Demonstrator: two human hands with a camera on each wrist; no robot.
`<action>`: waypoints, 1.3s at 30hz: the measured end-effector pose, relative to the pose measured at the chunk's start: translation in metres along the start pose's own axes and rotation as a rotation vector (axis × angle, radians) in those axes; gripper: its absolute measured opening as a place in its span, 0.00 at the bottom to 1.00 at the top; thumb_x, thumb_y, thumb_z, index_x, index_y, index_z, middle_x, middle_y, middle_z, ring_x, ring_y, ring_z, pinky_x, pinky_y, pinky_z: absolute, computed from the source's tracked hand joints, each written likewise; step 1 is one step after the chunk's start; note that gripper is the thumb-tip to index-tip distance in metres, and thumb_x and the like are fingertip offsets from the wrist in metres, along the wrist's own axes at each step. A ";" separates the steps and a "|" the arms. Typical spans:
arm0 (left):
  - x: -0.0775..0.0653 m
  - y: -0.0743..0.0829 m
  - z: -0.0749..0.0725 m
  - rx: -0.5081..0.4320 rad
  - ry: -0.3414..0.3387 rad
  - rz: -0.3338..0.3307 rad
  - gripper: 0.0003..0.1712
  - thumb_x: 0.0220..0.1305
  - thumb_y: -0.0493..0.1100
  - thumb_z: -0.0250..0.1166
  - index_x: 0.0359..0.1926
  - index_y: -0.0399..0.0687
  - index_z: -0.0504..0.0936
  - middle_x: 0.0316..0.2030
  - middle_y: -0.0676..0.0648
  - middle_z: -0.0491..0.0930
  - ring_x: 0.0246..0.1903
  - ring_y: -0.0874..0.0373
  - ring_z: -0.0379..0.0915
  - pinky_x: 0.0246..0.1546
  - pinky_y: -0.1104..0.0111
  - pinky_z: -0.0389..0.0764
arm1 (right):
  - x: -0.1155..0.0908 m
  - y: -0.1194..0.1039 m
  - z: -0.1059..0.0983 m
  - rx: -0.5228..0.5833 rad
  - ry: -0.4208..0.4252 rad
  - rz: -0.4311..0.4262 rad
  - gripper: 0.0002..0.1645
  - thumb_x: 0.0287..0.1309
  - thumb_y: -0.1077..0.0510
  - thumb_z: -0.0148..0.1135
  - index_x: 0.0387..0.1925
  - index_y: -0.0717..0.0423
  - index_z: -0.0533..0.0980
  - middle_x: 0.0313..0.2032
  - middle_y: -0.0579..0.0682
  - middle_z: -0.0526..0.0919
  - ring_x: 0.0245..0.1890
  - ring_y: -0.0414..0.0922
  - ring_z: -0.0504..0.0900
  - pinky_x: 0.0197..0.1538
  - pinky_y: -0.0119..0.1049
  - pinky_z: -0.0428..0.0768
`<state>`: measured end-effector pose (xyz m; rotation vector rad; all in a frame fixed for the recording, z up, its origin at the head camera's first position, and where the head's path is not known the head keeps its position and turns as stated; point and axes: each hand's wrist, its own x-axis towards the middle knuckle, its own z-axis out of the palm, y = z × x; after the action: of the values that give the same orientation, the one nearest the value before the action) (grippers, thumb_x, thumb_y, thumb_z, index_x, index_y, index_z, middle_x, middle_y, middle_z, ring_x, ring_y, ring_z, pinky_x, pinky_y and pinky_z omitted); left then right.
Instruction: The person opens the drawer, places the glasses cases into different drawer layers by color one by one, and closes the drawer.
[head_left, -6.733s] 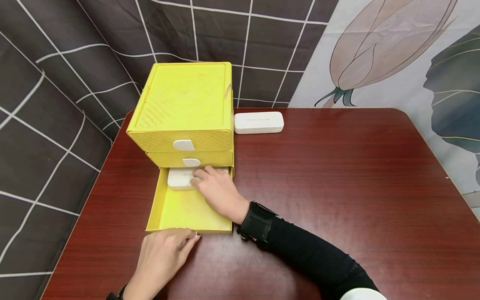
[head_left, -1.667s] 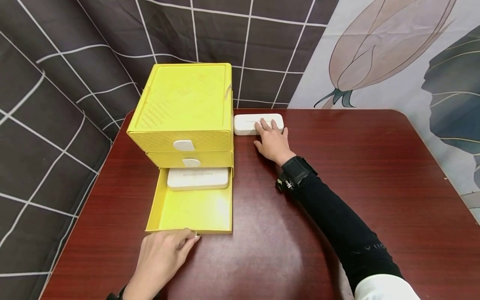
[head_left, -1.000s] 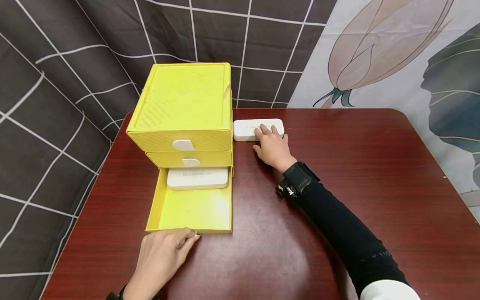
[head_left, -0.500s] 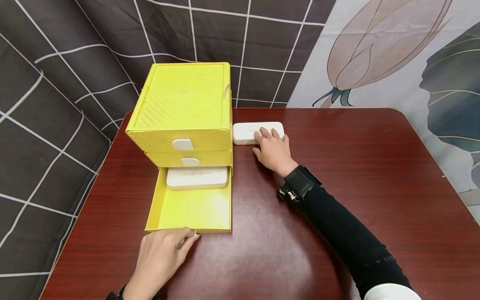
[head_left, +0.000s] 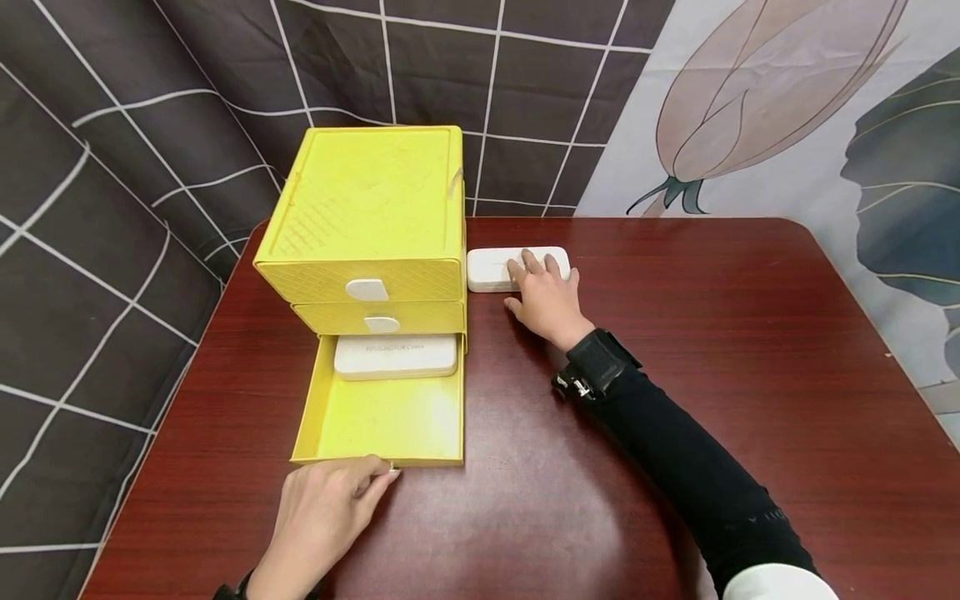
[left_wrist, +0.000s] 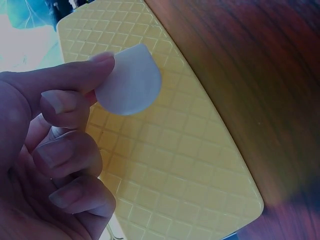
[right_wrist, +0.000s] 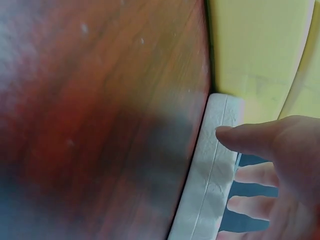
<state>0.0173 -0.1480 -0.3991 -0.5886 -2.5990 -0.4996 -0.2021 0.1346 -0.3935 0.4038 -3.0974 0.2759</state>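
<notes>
A yellow drawer box [head_left: 367, 200] stands at the back left with its bottom drawer [head_left: 382, 421] pulled out. My left hand [head_left: 322, 512] is at that drawer's front, where the left wrist view shows thumb and curled fingers pinching the white pull tab [left_wrist: 131, 82]. One white glasses case [head_left: 393, 357] lies at the back of the drawer. Beside the box, a second white glasses case [head_left: 491, 271] lies on the table. Over its right part spread the fairly straight fingers of my right hand [head_left: 551, 308]. Its thumb is at the near side, overlapping the seam in the right wrist view.
The red-brown wooden table [head_left: 712, 333] extends to the right. A dark gridded cloth [head_left: 427, 67] hangs behind and left of the box; a flower-printed cloth [head_left: 795, 92] hangs at the right. The two upper drawers are closed, with white tabs [head_left: 367, 290].
My right hand left the case in the drawer and went to the one on the table. That case slid slightly toward me under its fingers. My left hand stayed on the tab.
</notes>
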 end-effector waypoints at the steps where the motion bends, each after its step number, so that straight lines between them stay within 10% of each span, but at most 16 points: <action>1: 0.000 0.000 0.000 0.001 -0.001 -0.001 0.11 0.42 0.46 0.74 0.19 0.65 0.78 0.13 0.72 0.54 0.14 0.78 0.45 0.13 0.81 0.50 | 0.002 0.000 -0.001 0.011 -0.011 0.002 0.38 0.56 0.45 0.59 0.67 0.49 0.63 0.68 0.56 0.57 0.66 0.62 0.53 0.56 0.70 0.52; 19: -0.001 0.000 0.001 -0.012 0.006 -0.007 0.11 0.43 0.46 0.73 0.19 0.65 0.77 0.13 0.72 0.57 0.14 0.79 0.48 0.13 0.81 0.52 | 0.035 0.012 -0.007 0.047 -0.109 -0.001 0.47 0.47 0.47 0.68 0.69 0.49 0.60 0.68 0.55 0.59 0.67 0.62 0.51 0.56 0.74 0.39; 39: 0.000 0.000 0.001 0.002 0.010 -0.001 0.14 0.43 0.46 0.73 0.17 0.66 0.73 0.13 0.71 0.53 0.14 0.78 0.46 0.13 0.81 0.50 | 0.035 0.018 -0.003 0.041 -0.013 -0.043 0.43 0.46 0.47 0.69 0.65 0.49 0.66 0.59 0.52 0.71 0.60 0.60 0.63 0.56 0.74 0.43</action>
<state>0.0169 -0.1479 -0.3998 -0.5822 -2.5908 -0.4989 -0.2406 0.1436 -0.3925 0.4737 -3.0956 0.3385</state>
